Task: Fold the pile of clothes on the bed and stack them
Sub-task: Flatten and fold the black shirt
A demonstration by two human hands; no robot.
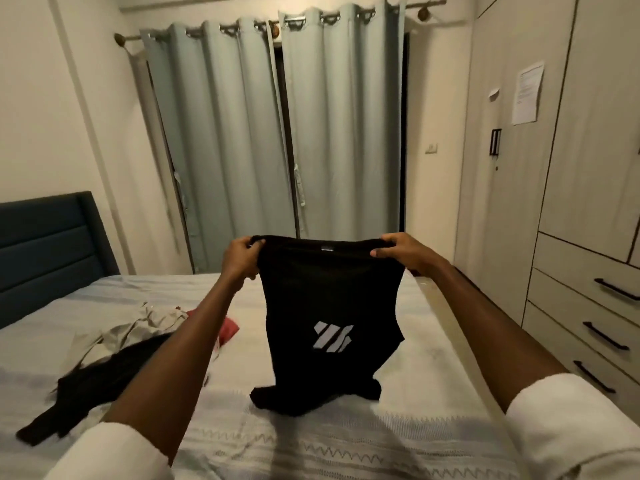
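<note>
The left hand (240, 259) and the right hand (398, 251) each pinch a top corner of a black shirt (329, 306). Both hands are closed tight on the cloth. They hold the shirt up in the air over the bed (433, 358). The shirt hangs straight down, and its bottom end touches the bed and bunches up there. A white mark (332, 336) shows on the front.

The shirt looks soft, thin and light. It bends and flops, so it will not keep its shape alone. I think the best place to hold it is right at the two top corners, like now, so it hangs flat and does not twist. It does not look slippery, and it will not break.

More clothes wait on the left side of the bed: a pale cloth (114, 337), a red cloth (228, 329) and a long black cloth (93, 382). They lie in a loose heap, close together.

The middle and right part of the bed is bare, so there looks to be good room to lay the shirt down flat. The right edge of the bed is close to the drawers (588, 327), so the shirt should stay away from that edge or it may slide off.
</note>
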